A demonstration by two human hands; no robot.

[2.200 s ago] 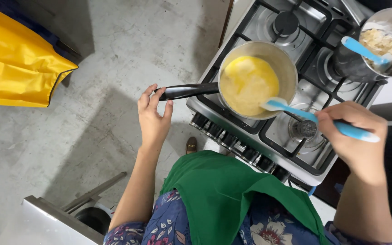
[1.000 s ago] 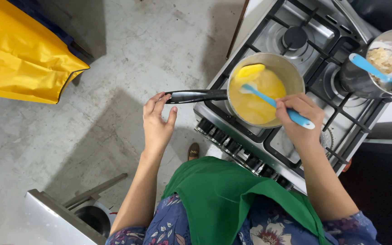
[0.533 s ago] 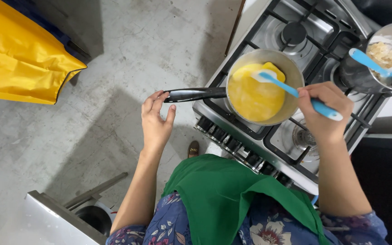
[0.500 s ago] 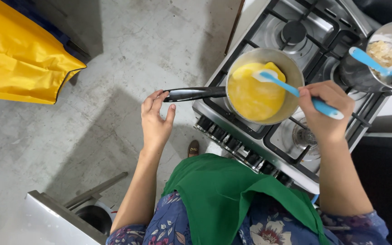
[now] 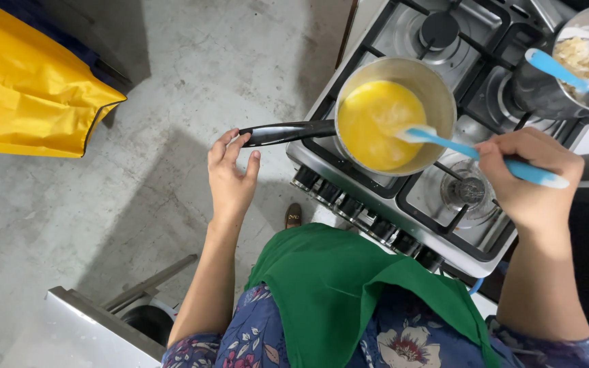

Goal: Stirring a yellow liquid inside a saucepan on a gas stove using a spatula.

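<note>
The right hand (image 5: 526,180) is closed around the handle of a blue spatula (image 5: 475,151), and since half a second ago it has drawn back toward the near right burner, so the pale blade now rests at the right edge of the egg mixture (image 5: 380,124) instead of reaching over its middle. A second ago the blade lay deep in the pan, so the stroke runs from centre to rim, a stirring or scraping pass across the base.

The left hand (image 5: 230,178) has hardly shifted: its fingers are loosely spread and only the fingertips touch the end of the black pan handle (image 5: 288,132), steadying it rather than gripping.

The saucepan (image 5: 438,92) sits on the front left burner of the gas stove (image 5: 403,201), handle pointing out over the floor. The mixture inside is bright yellow, smooth and glossy, filling the base, with 1 paler folded patch where the blade touches. No set lumps are clear.

A second metal pot (image 5: 547,92) with another blue utensil stands on the back right burner. A yellow bag (image 5: 28,95) lies on the floor.
</note>
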